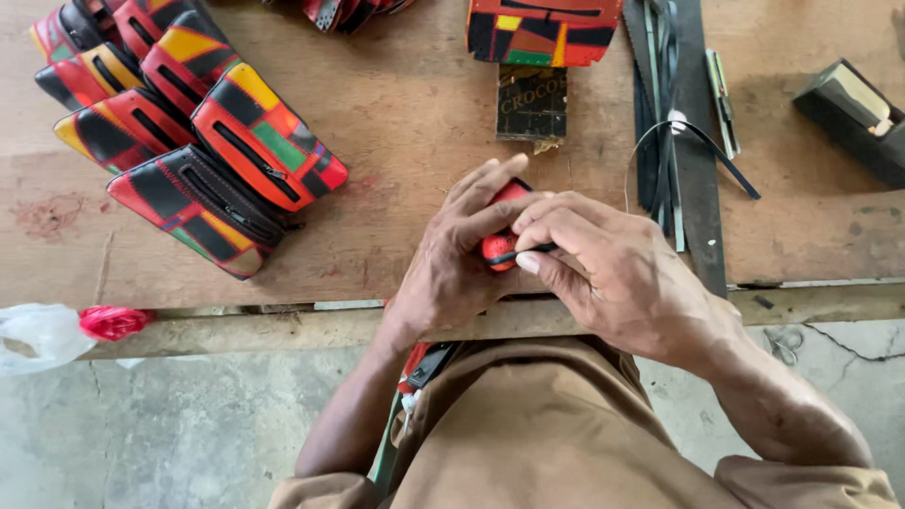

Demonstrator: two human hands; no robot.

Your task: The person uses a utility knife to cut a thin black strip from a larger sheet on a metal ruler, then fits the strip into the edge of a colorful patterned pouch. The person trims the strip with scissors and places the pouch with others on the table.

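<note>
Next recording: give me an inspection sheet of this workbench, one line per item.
Surface: worn wooden bench, scuffed and stained, with a gap along its front edge.
Job's things: small red piece held at the bench edge, a thin black strip pressed across it.
Clutter: row of patchwork zip pouches at upper left; another patchwork piece at top; dark flat card; bundle of black strips; dark box at right; plastic bag at the left edge.
Grippers: left hand cups the red piece; right hand pinches the strip.
Cables: nothing seen.
Surroundings: grey concrete floor below the bench.
</note>
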